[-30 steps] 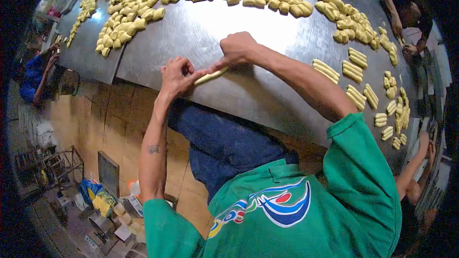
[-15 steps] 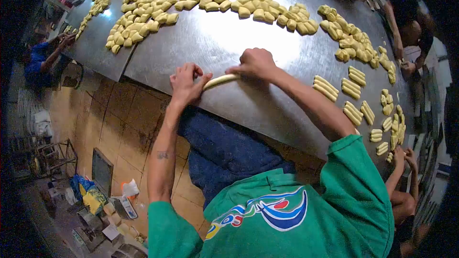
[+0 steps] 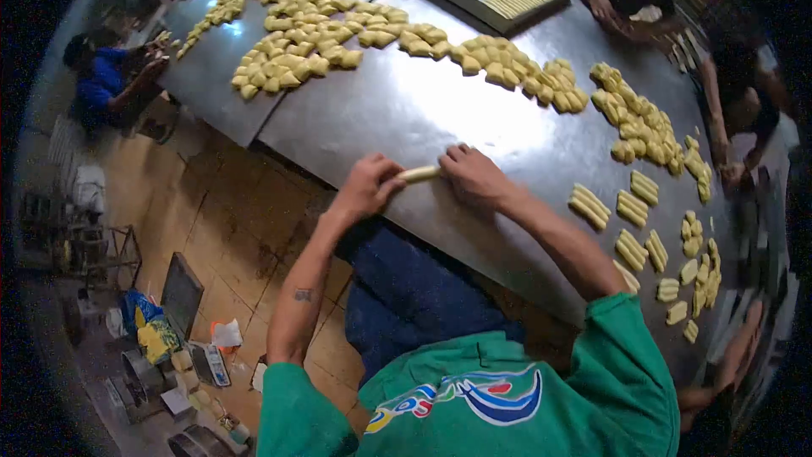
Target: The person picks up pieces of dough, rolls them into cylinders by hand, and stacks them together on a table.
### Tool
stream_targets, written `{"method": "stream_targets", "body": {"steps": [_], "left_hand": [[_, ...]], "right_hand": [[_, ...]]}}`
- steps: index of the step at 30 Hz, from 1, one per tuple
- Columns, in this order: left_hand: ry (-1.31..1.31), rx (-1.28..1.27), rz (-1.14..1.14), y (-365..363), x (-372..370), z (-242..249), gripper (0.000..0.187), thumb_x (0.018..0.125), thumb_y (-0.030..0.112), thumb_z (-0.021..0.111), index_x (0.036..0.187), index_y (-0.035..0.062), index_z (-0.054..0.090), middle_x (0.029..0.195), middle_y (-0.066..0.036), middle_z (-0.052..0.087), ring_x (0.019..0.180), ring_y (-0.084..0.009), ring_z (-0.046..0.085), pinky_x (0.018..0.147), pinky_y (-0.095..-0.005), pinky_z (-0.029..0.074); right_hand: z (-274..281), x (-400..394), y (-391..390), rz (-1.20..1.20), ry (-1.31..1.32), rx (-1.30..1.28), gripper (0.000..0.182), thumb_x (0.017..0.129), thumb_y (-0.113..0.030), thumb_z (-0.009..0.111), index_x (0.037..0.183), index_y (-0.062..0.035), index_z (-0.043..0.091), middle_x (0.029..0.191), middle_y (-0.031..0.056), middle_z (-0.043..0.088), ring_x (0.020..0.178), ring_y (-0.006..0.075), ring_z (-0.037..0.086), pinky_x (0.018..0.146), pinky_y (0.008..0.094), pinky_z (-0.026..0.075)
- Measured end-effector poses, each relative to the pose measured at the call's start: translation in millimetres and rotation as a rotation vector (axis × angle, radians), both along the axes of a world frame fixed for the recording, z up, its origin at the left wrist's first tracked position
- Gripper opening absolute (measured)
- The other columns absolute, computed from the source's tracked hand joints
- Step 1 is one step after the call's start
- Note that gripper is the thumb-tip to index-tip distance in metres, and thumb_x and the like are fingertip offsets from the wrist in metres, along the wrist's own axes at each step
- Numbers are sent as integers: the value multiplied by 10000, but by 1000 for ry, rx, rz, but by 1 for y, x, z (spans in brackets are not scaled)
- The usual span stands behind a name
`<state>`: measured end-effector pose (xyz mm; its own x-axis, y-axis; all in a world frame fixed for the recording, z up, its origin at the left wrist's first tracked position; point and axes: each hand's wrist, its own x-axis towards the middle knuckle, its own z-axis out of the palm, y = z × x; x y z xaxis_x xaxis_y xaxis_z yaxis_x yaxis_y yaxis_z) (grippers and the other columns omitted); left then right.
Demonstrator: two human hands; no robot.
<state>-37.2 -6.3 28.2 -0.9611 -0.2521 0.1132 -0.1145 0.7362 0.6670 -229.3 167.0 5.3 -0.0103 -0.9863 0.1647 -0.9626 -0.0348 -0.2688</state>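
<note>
A short pale-yellow dough roll (image 3: 419,174) lies between my hands, near the front edge of the steel table (image 3: 364,131). Curled round its left end are the fingers of my left hand (image 3: 369,188). At the other end, my right hand (image 3: 475,178) is closed over the roll, hiding that tip. Only the middle of the roll shows. To the right of my forearm lie rows of finished-looking dough rolls (image 3: 589,206), set side by side in small groups.
Piles of cut dough pieces (image 3: 499,59) stretch across the table's far side. A metal tray (image 3: 486,13) with thin dough sticks stands at the back. A person in blue (image 3: 110,85) works at the left; other people's arms (image 3: 600,4) reach in from the right.
The view has shifted, so the table sits lower in it. My hands have come closer together on the dough roll, and less of it shows. A co-worker's hands at lower right have left the table.
</note>
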Motion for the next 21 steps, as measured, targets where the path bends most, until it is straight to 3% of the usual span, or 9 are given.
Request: {"method": "stream_targets", "body": {"steps": [3,8,10,11,12,14,16,18,21], "left_hand": [[80,-12,9,-6,1,5,150,853,112,689,984,46,659,871,-116,581,798,-262,604,703,-361,498],[102,-164,-12,-18,-11,-8,222,838,143,720,1023,44,650,891,-107,588,841,-236,616,745,-336,511],[180,137,22,-19,-9,-4,339,799,209,776,1060,33,650,944,-97,614,851,-206,619,752,-315,511],[130,107,127,-25,-12,-3,475,761,292,812,1113,23,640,1007,-94,628,872,-187,620,751,-317,518],[122,110,131,-36,-18,-7,475,761,292,812,1113,23,640,1007,-94,628,872,-187,620,751,-317,518],[116,84,507,-71,-42,-23,404,791,298,783,1068,26,669,958,-99,653,835,-181,628,726,-320,520],[139,253,742,-120,-76,-42,478,780,355,754,1061,-23,673,910,-187,693,842,-255,679,748,-367,525],[-42,156,892,-156,-107,-33,496,791,387,722,1023,-50,678,922,-221,700,840,-297,689,770,-396,519],[4,145,1032,-211,-164,-59,489,778,387,710,987,-54,689,923,-233,699,884,-322,687,807,-417,511]], "right_hand": [[33,-2,2,-114,-127,161,164,833,-100,515,995,-74,508,1019,131,540,1010,325,541,833,430,433],[-3,-12,-11,-110,-29,-13,130,840,-116,551,958,-66,533,987,129,541,996,326,526,818,437,408],[-11,-14,-9,-133,1,-90,111,855,-130,578,928,-50,553,947,139,545,960,335,522,805,449,404],[-17,-14,-7,-141,-70,-133,144,843,-146,610,936,-47,561,958,141,547,973,334,515,825,443,399],[-21,-13,-5,-150,-141,-177,178,832,-162,642,943,-44,569,969,143,550,985,333,507,845,437,394],[-10,-10,2,-147,-253,-254,266,821,-218,669,983,-35,562,1014,148,539,1005,332,507,875,434,402],[-6,-14,3,-140,-341,-328,354,810,-273,695,1022,-27,554,1058,153,528,1025,331,507,905,432,409],[-7,-12,0,-249,-504,-357,502,760,-345,771,1034,18,559,1075,196,539,1017,361,513,923,436,418],[-5,-13,0,-220,-458,-387,459,776,-292,755,1034,32,556,1039,201,549,990,359,523,891,434,437]]}}
